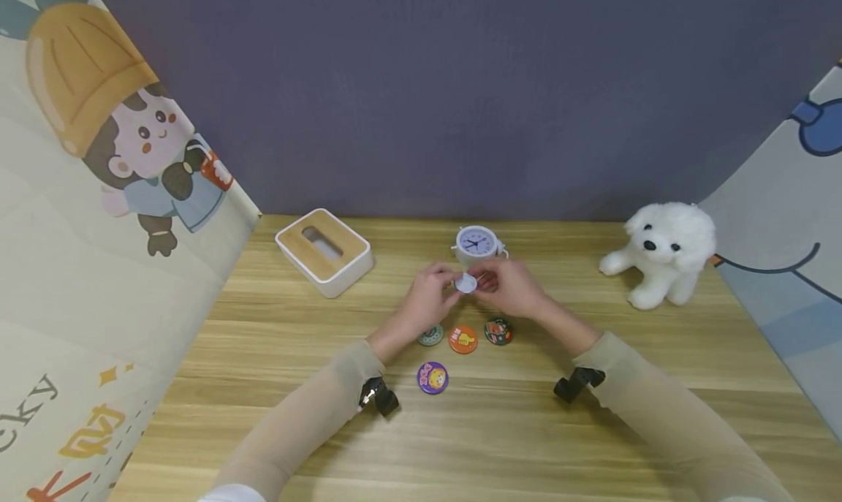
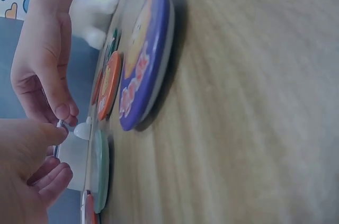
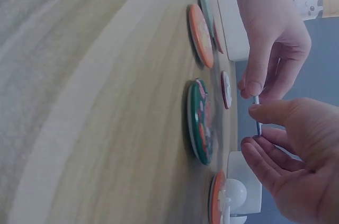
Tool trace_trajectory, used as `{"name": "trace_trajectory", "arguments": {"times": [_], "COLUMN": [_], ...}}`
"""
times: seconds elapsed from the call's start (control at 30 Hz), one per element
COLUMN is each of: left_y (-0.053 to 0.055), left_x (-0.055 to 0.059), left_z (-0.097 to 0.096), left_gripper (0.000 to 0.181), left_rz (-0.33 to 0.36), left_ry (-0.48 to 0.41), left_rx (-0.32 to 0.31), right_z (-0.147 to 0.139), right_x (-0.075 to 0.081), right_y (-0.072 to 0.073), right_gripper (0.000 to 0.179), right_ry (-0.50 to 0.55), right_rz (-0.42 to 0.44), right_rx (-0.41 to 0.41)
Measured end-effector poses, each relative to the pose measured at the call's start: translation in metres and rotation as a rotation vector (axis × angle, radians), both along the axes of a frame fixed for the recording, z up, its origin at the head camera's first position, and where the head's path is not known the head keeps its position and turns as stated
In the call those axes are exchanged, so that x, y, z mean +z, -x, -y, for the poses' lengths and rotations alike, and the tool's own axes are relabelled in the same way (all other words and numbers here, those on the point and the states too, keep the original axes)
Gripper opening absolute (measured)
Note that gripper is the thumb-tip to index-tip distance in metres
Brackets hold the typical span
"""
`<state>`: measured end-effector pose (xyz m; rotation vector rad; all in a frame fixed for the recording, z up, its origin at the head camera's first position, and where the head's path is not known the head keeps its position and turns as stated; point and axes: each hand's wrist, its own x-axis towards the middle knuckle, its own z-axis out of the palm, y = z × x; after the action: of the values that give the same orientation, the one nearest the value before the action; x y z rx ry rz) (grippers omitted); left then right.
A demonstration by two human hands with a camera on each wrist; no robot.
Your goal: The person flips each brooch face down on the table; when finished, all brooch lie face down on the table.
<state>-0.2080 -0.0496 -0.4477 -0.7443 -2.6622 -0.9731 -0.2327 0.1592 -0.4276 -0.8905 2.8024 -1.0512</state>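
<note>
Both hands hold one small round badge (image 1: pixel 465 283) above the table, close in front of the white alarm clock. My left hand (image 1: pixel 427 297) pinches its left edge between thumb and fingers, and my right hand (image 1: pixel 511 288) pinches the right edge. A pale, whitish face of the badge shows in the head view; in the right wrist view it appears as a thin edge. Below the hands lie an orange badge with a thumbs-up (image 1: pixel 463 339), a dark green badge (image 1: pixel 498 331) and a light green badge (image 1: pixel 430 335), partly covered by my left wrist. A purple badge (image 1: pixel 433 378) lies nearer me.
Behind the hands stands the alarm clock (image 1: pixel 476 242). A white tissue box with a wooden lid (image 1: pixel 349 250) is at the back left, and a white plush dog (image 1: pixel 674 250) sits at the back right. A dark panel (image 1: pixel 421 100) rises along the table's far edge.
</note>
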Motion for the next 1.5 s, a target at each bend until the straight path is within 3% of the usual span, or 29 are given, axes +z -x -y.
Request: {"name": "trace_trajectory", "arguments": {"times": [0.37, 0.7, 0.9, 1.27, 1.5], "left_y": [-0.001, 0.001, 0.002, 0.013, 0.014], "left_x": [-0.009, -0.013, -0.008, 0.009, 0.003], "left_z": [-0.002, -0.004, -0.005, -0.043, -0.063], "left_gripper": [0.029, 0.023, 0.03, 0.037, 0.038], "left_rz": [0.092, 0.09, 0.096, 0.14, 0.189], "left_ry": [0.073, 0.126, 0.15, 0.092, 0.099], "left_rx": [0.011, -0.001, 0.0, -0.054, -0.058], "right_z": [0.003, 0.006, -0.006, -0.061, -0.078], "right_x": [-0.012, -0.016, -0.011, -0.001, -0.001], "right_y": [-0.002, -0.005, -0.002, 0.004, -0.005], "right_gripper": [0.03, 0.027, 0.032, 0.032, 0.036], "right_ry": [-0.082, -0.179, -0.17, -0.19, -0.224], "right_rz": [-0.058, -0.143, -0.096, -0.084, -0.045], "right_rx": [0.03, 0.044, 0.012, -0.085, -0.095]}}
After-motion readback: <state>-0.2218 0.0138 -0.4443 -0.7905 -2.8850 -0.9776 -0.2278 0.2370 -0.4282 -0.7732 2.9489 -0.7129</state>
